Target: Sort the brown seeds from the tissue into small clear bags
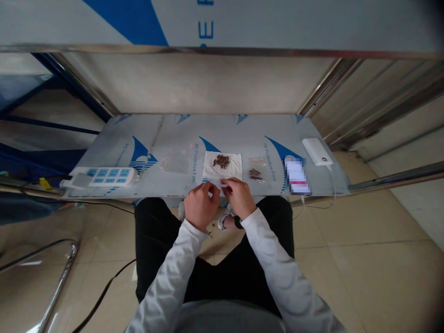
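Both hands (201, 204) (239, 198) curl nearly closed, any hold unclear, just nearside of the brown pieces (221, 161).

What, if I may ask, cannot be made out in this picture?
Head view:
What the left hand and right hand hold, if anything: too small, partly hidden by them.
Phone screen: blurred by mosaic.
Brown pieces on the white sheet: too small to identify.
Lettering on the upper board: cut by top edge.

Blue "PE Protective Film" on the lower shelf (222, 127), "PE" on the upper shelf (277, 25)
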### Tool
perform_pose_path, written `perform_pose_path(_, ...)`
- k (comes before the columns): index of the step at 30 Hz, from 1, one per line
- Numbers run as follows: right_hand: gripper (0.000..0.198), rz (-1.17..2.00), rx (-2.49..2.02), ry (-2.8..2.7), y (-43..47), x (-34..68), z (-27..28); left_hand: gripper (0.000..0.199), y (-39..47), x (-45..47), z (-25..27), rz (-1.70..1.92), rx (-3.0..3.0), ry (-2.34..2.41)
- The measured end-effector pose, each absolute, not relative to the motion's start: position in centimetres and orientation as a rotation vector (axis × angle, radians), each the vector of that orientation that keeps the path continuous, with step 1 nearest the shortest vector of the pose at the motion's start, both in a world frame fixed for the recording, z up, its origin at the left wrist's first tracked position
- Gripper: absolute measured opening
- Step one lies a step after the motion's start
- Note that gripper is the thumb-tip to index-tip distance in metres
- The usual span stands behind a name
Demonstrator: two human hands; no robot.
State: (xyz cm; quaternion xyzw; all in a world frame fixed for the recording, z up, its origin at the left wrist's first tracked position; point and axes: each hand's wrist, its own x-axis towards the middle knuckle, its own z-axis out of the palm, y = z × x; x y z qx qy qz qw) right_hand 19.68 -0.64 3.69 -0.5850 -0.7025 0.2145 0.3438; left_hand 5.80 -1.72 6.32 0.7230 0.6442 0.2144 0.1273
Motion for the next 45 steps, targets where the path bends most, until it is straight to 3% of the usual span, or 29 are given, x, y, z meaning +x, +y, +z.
perform_pose_path(2,0.028,0.649,-1.479,-1.785,-0.5,20.2,4.1,0.018,-1.4,4.9,6.2,0.728,2.221,1.694)
perform_pose_path(5,0.029,0.813,-1.358,-1.754,-0.4,20.9,5.1,0.07,-0.2,4.2,5.9,0.796,2.413,1.35)
perform_pose_path(7,0.031,0.908,-1.309,-1.731,-0.5,21.2,5.6,0.088,0.6,4.6,5.6,0.749,2.465,1.197)
perform_pose_path(13,0.022,1.016,-1.282,-1.704,-0.7,22.4,6.0,0.046,1.7,6.9,4.3,0.638,2.382,1.267)
perform_pose_path(18,0.009,0.913,-1.466,-1.837,-1.2,22.9,6.3,0.043,1.2,7.8,3.6,0.659,2.41,1.233)
perform_pose_path(23,0.012,0.833,-1.373,-1.785,0.5,23.9,5.0,0.022,1.3,7.2,1.6,0.883,2.236,1.36)
perform_pose_path(27,0.015,0.565,-1.766,-1.83,5.7,24.0,1.4,0.023,1.3,5.7,0.4,1.035,2.067,1.434)
perform_pose_path(34,0.022,0.491,-1.971,-1.964,10.5,20.7,-3.2,0.024,1.2,4.1,-0.3,1.022,2.01,1.498)
perform_pose_path(40,0.023,0.471,-2.066,-1.903,10.7,20.4,-3.4,0.024,2.2,4.3,-1.1,0.974,2.0,1.485)
perform_pose_path(45,0.015,0.494,-1.955,-1.784,9.1,20.7,-0.3,0.025,3.7,4.7,-1.0,0.977,1.96,1.51)
